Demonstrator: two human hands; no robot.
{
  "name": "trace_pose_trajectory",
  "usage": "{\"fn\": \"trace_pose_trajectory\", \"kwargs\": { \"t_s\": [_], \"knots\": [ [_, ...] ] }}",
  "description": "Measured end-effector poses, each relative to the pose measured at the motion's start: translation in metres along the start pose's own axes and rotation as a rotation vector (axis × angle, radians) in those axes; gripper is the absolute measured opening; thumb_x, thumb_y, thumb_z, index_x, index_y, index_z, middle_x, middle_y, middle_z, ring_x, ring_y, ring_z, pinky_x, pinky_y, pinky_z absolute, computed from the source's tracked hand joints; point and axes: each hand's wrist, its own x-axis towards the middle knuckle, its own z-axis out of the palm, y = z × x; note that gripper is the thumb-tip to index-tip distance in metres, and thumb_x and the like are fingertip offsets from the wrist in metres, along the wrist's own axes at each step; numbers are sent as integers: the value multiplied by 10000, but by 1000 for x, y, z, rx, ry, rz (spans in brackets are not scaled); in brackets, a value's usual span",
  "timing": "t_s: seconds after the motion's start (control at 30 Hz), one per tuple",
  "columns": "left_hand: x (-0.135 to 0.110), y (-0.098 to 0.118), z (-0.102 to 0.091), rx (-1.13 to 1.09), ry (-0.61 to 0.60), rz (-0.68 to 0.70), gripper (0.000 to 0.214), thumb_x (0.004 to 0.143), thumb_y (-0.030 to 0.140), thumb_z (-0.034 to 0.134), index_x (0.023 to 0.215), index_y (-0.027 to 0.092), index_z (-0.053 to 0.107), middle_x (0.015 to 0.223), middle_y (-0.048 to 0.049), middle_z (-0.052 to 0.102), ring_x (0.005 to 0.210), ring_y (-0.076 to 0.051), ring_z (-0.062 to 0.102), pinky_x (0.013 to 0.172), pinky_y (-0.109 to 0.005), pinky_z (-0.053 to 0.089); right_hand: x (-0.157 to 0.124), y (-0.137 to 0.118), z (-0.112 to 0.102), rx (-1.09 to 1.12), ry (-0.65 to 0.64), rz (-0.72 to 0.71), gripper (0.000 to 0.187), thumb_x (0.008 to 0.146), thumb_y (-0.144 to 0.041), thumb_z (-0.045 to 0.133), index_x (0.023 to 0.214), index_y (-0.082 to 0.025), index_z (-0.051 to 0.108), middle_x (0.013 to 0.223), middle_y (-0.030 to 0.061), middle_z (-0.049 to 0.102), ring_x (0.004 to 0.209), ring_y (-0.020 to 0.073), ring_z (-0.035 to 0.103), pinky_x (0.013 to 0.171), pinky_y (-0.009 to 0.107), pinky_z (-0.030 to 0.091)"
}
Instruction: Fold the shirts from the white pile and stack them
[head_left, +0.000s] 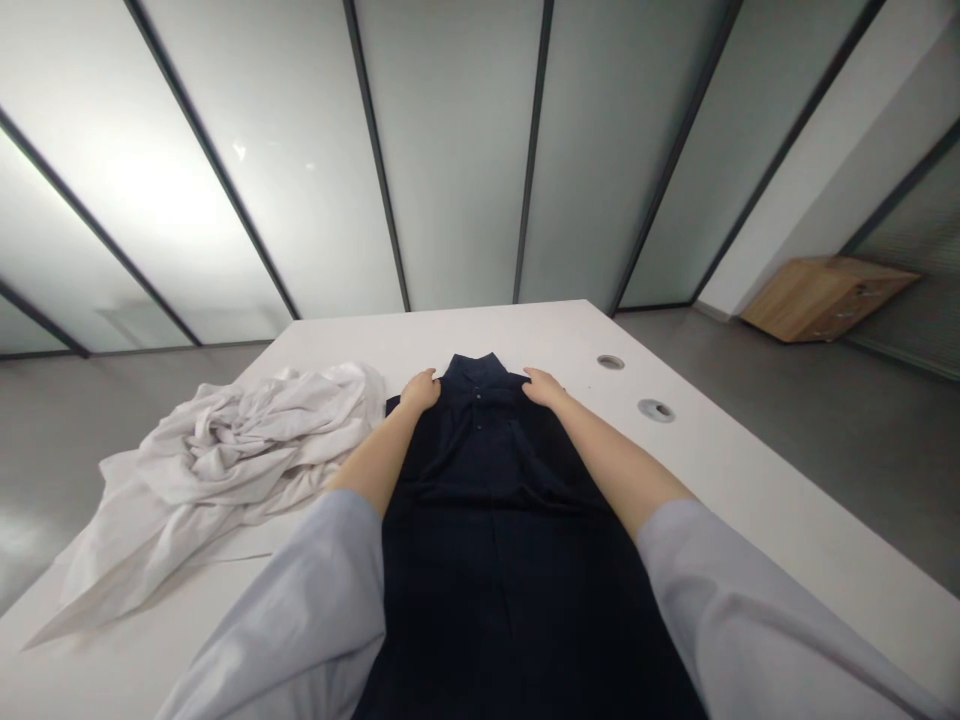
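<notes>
A dark navy collared shirt (487,470) lies flat and lengthwise on the white table (517,335), its collar pointing away from me and its lower part running out of view toward me. My left hand (420,392) curls over the shirt's left shoulder, and my right hand (544,387) grips the edge of the opposite shoulder. Pale blue sleeves (315,610) cover my forearms near the elbows. To the left of my left arm lies a crumpled white cloth (240,460), heaped on the table and apart from my hand.
Two round metal cable grommets (632,385) are set in the table to the right of the shirt. Grey floor surrounds the table's far end. Frosted glass panels stand beyond it, and a low wooden cabinet (825,298) sits at the far right.
</notes>
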Motion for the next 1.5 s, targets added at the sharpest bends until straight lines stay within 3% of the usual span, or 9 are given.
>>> {"fn": "trace_pose_trajectory", "kwargs": {
  "t_s": [0.2,0.37,0.57,0.7,0.9,1.07,1.23,1.4,1.5],
  "knots": [
    [18,9,14,-63,-52,-47,509,731,181,564,1238,137,577,1272,-172,601,1118,-276,611,884,-327,492,13,-19,17,-6,4,23,493,799,-244,514,1274,-128,574,1238,148,623,1148,282,568,946,354,452],
    [26,13,5,-176,-50,-42,308,803,206,482,1068,149,630,990,-92,707,886,-206,676,745,-285,524,21,-30,9,21,18,48,383,827,-227,456,1149,-120,634,1145,154,647,1065,263,600,895,325,464],
    [-1,-1,-7,-105,156,148,399,794,172,482,1186,187,558,1240,-96,579,1141,-219,549,991,-352,440,-2,-25,-2,11,227,-47,389,840,-143,417,1199,-151,566,1255,150,535,1086,263,539,922,358,436],
    [-25,-12,-3,105,240,200,475,813,188,468,1284,175,522,1400,-122,455,1324,-261,379,1103,-378,319,-18,-19,-4,-76,251,-87,416,832,-152,449,1232,-142,562,1329,161,492,1163,318,471,972,428,397],
    [-31,-17,10,266,67,274,569,926,378,339,1468,207,328,1555,-69,289,1426,-260,240,1144,-406,231,-26,-21,5,-109,54,-203,555,947,-449,340,1413,-164,437,1502,127,365,1369,310,310,1102,435,270],
    [-29,-21,21,283,-133,157,636,943,552,169,1497,261,279,1578,-57,229,1436,-286,223,1131,-524,217,-34,-18,18,-140,-162,-123,705,932,-622,190,1501,-220,298,1573,95,234,1436,322,182,1135,495,182],
    [-35,-20,25,274,-114,107,666,934,585,139,1503,262,267,1585,-60,203,1440,-301,205,1129,-546,204,-37,-13,19,-145,-169,-110,745,921,-649,137,1514,-215,261,1586,92,189,1446,302,151,1147,478,149],
    [-48,-13,19,303,32,60,674,944,536,190,1487,151,294,1540,-131,310,1406,-281,292,1114,-442,285,-37,-14,18,-142,-168,-115,749,920,-651,131,1515,-214,256,1588,92,179,1449,295,141,1147,472,145],
    [-63,-7,14,312,29,-23,715,929,567,210,1493,130,265,1542,-163,289,1412,-313,267,1102,-486,291,-34,-12,20,-146,-164,-113,745,918,-657,140,1512,-224,262,1588,87,184,1448,295,148,1146,471,146]
  ]
}}
